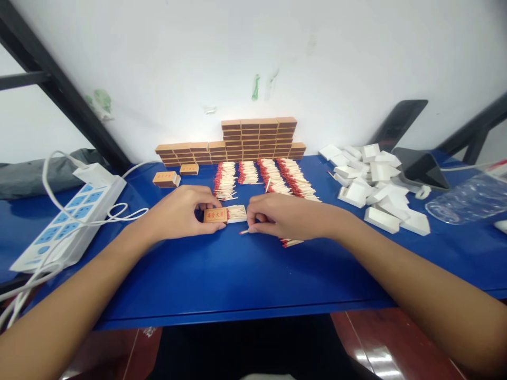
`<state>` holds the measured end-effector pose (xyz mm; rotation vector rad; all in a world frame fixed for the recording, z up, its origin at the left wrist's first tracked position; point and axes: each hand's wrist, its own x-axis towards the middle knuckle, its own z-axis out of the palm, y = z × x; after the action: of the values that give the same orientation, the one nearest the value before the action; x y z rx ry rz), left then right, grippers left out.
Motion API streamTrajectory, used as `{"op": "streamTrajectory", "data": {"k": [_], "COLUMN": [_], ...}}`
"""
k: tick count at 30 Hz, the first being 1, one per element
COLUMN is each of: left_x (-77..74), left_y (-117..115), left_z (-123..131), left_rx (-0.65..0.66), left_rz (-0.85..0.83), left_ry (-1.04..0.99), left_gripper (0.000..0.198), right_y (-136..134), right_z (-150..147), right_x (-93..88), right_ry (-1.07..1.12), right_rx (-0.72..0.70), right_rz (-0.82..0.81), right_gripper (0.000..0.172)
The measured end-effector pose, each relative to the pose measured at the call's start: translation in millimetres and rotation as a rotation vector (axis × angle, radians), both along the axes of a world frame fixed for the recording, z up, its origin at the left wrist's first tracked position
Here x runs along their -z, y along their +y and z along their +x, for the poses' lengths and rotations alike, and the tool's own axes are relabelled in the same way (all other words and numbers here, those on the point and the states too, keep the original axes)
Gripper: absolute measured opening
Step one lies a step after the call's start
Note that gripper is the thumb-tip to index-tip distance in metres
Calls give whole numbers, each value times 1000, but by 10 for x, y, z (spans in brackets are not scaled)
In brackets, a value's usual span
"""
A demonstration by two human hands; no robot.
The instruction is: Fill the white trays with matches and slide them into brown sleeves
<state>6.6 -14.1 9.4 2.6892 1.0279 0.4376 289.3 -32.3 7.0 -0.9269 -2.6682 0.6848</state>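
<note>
My left hand (186,214) grips an orange matchbox (215,215) with red lettering, fingers behind it and thumb in front. From the sleeve's right side sticks the white inner tray (237,209), with several matches lying in it. Beside the tray's right end is my right hand (269,215), its fingers pinched together. A single match (244,232) pokes out from these fingertips, red head to the left, just above or on the blue table (222,279). Behind the hands lie rows of red-tipped matches (225,182), and a few more (292,243) show under my right hand.
Closed matchboxes (259,140) are stacked along the wall. Two boxes (166,179) stand at the left. A heap of white trays (368,174) lies right, near a dark phone-like device (422,169) and a clear plastic container (467,198). A power strip (71,221) with cables borders the left side.
</note>
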Motion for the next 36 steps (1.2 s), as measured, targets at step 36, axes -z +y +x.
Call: {"op": "streamTrajectory", "data": {"k": [36], "left_x": [60], "left_y": [47], "left_z": [-20], "left_rx": [13], "left_rz": [-155], "left_ry": [-101], "left_gripper": [31], "right_y": [40], "right_z": [-136], "right_x": [242], "right_ry": [184], "right_rx": [-64], "right_rz": [328], "right_gripper": [19]}}
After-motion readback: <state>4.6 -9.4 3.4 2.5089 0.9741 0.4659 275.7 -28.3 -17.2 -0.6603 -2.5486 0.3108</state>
